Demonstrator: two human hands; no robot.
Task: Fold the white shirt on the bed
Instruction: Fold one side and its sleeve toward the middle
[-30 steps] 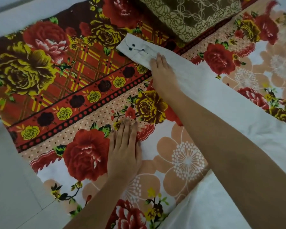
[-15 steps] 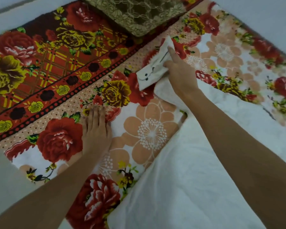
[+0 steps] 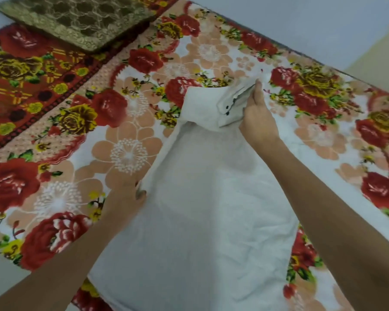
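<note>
Pinching the buttoned cuff at one o'clock, the right hand is folding the white cotton shirt mid-bed; the left hand is gripping its nine-o'clock edge. Slack grip risks bunching the sleeve.

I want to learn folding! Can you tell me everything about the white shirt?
The white shirt looks like soft, slightly wrinkled cloth, lying spread on the flowery bedspread. One sleeve is folded back across the top, its cuff showing small dark buttons. The right hand grips that cuff, while the left hand holds the shirt's left edge.
</note>
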